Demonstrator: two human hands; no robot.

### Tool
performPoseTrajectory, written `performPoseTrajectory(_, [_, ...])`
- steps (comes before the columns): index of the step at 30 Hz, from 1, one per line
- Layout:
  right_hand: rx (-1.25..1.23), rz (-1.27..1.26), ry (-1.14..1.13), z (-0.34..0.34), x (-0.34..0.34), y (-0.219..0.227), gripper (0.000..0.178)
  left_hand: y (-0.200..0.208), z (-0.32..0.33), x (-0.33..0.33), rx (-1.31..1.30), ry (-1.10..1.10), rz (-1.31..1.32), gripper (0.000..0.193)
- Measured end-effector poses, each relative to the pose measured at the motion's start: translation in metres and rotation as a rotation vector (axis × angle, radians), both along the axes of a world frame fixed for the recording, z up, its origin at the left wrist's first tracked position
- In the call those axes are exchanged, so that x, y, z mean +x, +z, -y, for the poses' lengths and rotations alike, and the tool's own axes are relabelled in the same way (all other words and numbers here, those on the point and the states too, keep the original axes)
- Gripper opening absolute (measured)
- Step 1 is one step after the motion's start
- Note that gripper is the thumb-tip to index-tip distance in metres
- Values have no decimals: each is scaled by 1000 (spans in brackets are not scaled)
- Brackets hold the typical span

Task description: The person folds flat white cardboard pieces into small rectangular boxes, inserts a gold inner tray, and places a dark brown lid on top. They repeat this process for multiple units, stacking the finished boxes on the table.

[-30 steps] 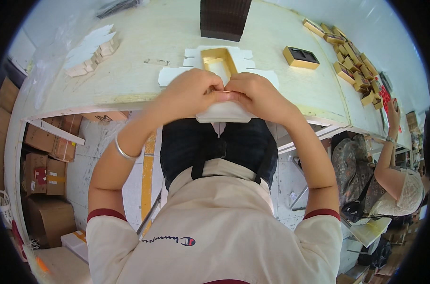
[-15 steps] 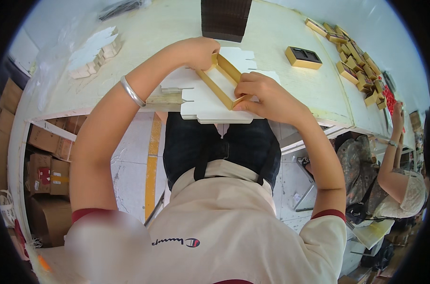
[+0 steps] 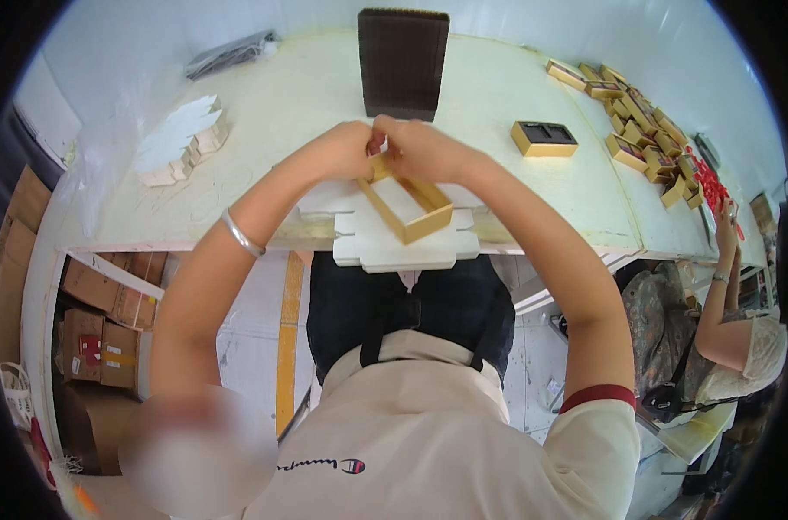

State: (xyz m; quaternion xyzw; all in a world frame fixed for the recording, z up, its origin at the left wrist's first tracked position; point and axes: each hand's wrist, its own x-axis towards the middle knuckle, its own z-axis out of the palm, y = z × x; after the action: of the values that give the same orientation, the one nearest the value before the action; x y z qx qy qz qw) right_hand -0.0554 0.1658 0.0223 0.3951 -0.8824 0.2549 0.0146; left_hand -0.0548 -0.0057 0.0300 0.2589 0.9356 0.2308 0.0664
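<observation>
A gold cardboard box frame (image 3: pixel 426 228) with a pale inside lies slanted over a stack of white die-cut card blanks (image 3: pixel 394 256) at the table's near edge. Both hands meet at its far end. There my left hand (image 3: pixel 349 151) is closed on the far left corner, its fingertips partly hidden. My right hand (image 3: pixel 422 151) bends over the same end with curled fingers pinching the gold wall beside the left hand. Just beyond them stands a tall dark brown stack (image 3: pixel 403 65).
Right of my hands sits a gold box with a black insert (image 3: pixel 543 139). Many gold boxes (image 3: pixel 641 130) are heaped farther right, near red material (image 3: pixel 708 178) and a co-worker's hands (image 3: pixel 725 225). White folded cards (image 3: pixel 186 140) and clear plastic (image 3: pixel 108 173) lie left.
My right hand has left the box's near right corner and moved to its far end, beside my left hand. The view has shifted, so the table sits lower in it.
</observation>
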Motion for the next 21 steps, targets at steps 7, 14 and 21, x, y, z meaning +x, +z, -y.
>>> performPoseTrajectory(7, [53,57,-132,11,12,0,12,-1,8,3,157,52,244,38])
performPoseTrajectory(14, [86,16,31,-3,-10,18,16,0,31,54,292,-237,123,113])
performPoseTrajectory(21, [11,-928,-313,-38,-90,93,16,-2,28,26,55,-385,-125,113])
